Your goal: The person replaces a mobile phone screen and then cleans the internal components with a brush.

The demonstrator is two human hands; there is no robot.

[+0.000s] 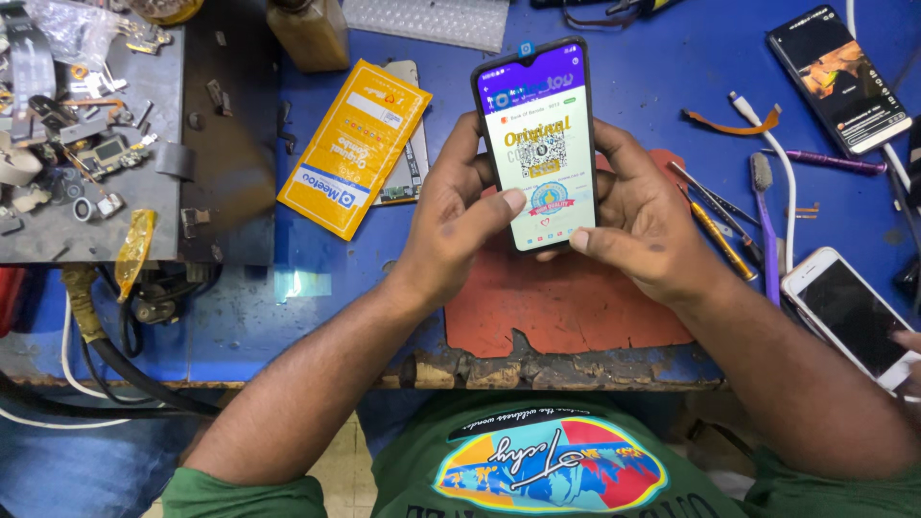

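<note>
While both hands are up over the middle of the tabletop, they're cradling a dark-framed smartphone with a lit purple-and-white screen. The left hand wraps the phone's left edge with its thumb laid across the lower screen, and the right hand grips the right edge, thumb tip touching the bottom corner of the glass. The phone sits upright, raised above a worn red rubber mat on the scuffed blue tabletop. Just left of the hands lies a flat yellow-orange paper packet. To the right there's a purple-handled brush beside thin metal tools, near a white-framed phone with a dark screen. Far right is a black phone with a lit screen. Far left, a grey tray of small parts.
</note>
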